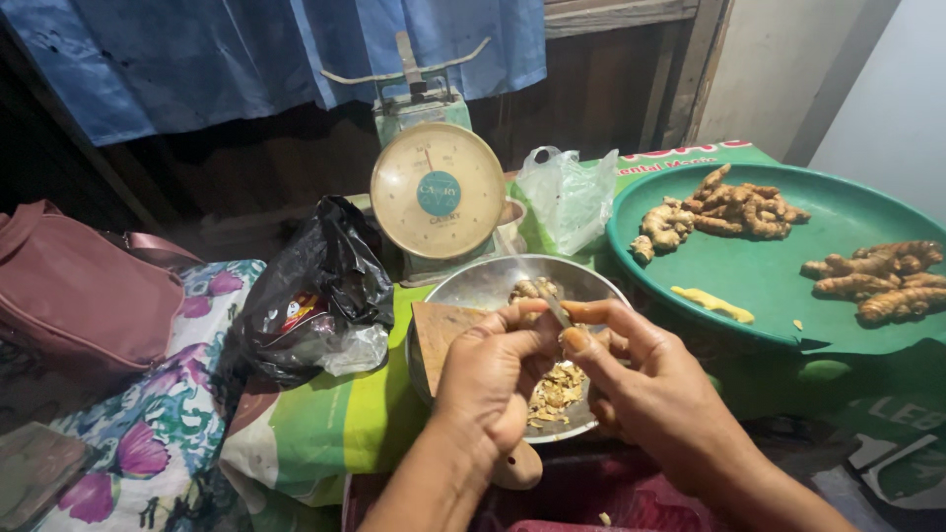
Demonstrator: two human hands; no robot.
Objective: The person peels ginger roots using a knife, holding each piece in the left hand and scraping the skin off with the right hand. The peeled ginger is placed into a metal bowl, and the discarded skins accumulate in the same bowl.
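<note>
Head view shows left hand [490, 369] gripping a root while right hand [641, 379] clasps a knife [552, 303], peeling over the bowl [483, 281].

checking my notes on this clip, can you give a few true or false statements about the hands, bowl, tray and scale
1. Both hands, left and right, work over a metal bowl. True.
2. The bowl holds water. False: it holds peelings.
3. Roots lie on a green tray. True.
4. The scale stands behind the bowl. True.
5. The black bag sits on the tray. False: it lies left of the bowl.
</note>
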